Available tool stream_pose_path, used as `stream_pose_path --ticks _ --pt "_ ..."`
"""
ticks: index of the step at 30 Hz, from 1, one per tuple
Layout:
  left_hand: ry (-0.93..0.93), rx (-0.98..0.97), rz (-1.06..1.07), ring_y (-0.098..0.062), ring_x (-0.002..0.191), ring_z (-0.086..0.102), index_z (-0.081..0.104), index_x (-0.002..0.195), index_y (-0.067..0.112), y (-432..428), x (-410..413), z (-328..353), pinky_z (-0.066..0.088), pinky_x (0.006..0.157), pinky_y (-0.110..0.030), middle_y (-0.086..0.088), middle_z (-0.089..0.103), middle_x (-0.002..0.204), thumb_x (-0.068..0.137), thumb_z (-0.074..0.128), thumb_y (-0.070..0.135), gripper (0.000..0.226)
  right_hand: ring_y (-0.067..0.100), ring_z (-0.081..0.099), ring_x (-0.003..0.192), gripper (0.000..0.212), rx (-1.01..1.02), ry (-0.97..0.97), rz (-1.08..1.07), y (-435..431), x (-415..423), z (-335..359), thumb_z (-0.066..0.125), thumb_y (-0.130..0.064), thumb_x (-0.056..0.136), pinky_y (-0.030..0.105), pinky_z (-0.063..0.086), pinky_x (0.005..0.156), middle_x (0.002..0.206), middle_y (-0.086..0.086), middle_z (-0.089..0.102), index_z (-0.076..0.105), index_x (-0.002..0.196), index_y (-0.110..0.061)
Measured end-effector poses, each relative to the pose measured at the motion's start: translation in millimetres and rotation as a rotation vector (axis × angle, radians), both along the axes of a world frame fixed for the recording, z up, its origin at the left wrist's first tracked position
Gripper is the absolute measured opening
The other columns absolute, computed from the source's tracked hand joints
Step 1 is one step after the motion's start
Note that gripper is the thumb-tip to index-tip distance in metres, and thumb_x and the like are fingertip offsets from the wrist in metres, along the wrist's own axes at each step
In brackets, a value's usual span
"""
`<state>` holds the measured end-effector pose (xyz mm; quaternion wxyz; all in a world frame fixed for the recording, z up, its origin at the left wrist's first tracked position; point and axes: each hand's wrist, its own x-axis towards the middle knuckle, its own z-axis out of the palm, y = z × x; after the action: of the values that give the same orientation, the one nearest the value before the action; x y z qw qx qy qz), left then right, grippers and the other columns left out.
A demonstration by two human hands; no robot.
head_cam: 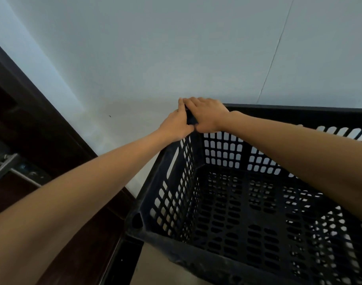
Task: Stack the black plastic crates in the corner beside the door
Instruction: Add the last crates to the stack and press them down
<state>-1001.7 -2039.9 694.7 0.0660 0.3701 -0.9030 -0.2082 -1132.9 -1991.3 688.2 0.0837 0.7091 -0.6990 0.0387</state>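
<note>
Left hand (176, 125) and right hand (207, 116) both grip far-left corner of crate (186, 254). Crate at 5 o'clock, by wall (176, 48); door (22, 124) at 9. Step: likely squaring crate. Next: nudge corner flush, release.

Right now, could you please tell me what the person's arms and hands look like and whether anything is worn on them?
The left forearm and right forearm are bare to the frame edges, no sleeves showing. The left hand and right hand wear no gloves; no watch, bracelet or ring is visible.
</note>
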Motion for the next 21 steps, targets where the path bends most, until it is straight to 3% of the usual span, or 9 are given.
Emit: stream_pose_path --ticks 2,6,9,11,14,19,21 --pt "-0.021 -0.028 0.003 -0.033 0.107 0.061 -0.012 0.154 0.005 2 0 1 0.047 0.075 -0.035 -0.021 0.054 0.134 0.09 0.057 0.016 0.095 0.027 0.052 0.12 0.081 0.012 0.004 0.0 2 0 2 0.059 -0.032 0.081 0.039 0.047 0.093 0.137 0.008 0.047 0.02 0.15 -0.013" --pt "-0.072 -0.093 0.033 -0.035 0.116 0.057 -0.011 0.155 0.008 10 8 7 0.051 0.093 -0.049 -0.016 0.048 0.141 0.091 0.054 0.025 0.093 0.03 0.043 0.131 0.081 0.124 0.004 -0.034 4 5 13 0.057 -0.03 0.087 0.043 0.041 0.105 0.147 0.011 0.038 0.012 0.153 -0.012" --pt "-0.088 -0.102 0.041 -0.033 0.12 0.055 -0.009 0.155 0.009 20 24 9 0.051 0.093 -0.047 -0.015 0.044 0.146 0.092 0.053 0.028 0.09 0.032 0.03 0.14 0.07 0.188 -0.099 -0.122 5 23 27 0.051 -0.028 0.091 0.048 0.025 0.115 0.152 0.014 0.034 0.02 0.15 -0.006" --pt "-0.097 -0.09 0.035 -0.032 0.12 0.055 -0.007 0.156 0.01 25 39 9 0.051 0.092 -0.046 -0.015 0.042 0.148 0.092 0.052 0.029 0.089 0.032 0.028 0.14 0.062 0.152 -0.124 -0.124 8 39 35 0.047 -0.019 0.092 0.049 0.023 0.116 0.15 0.016 0.037 0.025 0.148 -0.004" --pt "-0.094 -0.061 -0.007 -0.034 0.129 0.049 -0.001 0.156 0.008 34 65 12 0.047 0.099 -0.048 -0.015 0.035 0.154 0.092 0.052 0.029 0.086 0.034 0.034 0.135 0.055 0.107 -0.127 -0.104 25 70 46 0.043 -0.01 0.09 0.048 0.029 0.112 0.144 0.018 0.043 0.031 0.143 -0.001" --pt "0.016 -0.057 -0.166 -0.029 0.123 0.051 0.038 0.143 0.009 60 105 8 0.046 0.101 -0.047 -0.013 0.04 0.148 0.093 0.054 0.022 0.054 0.034 0.049 0.121 0.051 -0.049 -0.18 -0.082 76 136 54 0.04 -0.003 0.088 0.047 0.041 0.102 0.128 0.016 0.055 0.038 0.139 -0.002" --pt "0.047 -0.069 -0.234 -0.028 0.131 0.046 0.034 0.147 0.011 70 120 4 0.042 0.108 -0.043 -0.014 0.037 0.152 0.095 0.053 0.024 0.057 0.033 0.05 0.122 0.057 -0.119 -0.185 -0.077 99 163 55 0.04 0.0 0.087 0.046 0.043 0.1 0.13 0.015 0.055 0.036 0.143 -0.005"
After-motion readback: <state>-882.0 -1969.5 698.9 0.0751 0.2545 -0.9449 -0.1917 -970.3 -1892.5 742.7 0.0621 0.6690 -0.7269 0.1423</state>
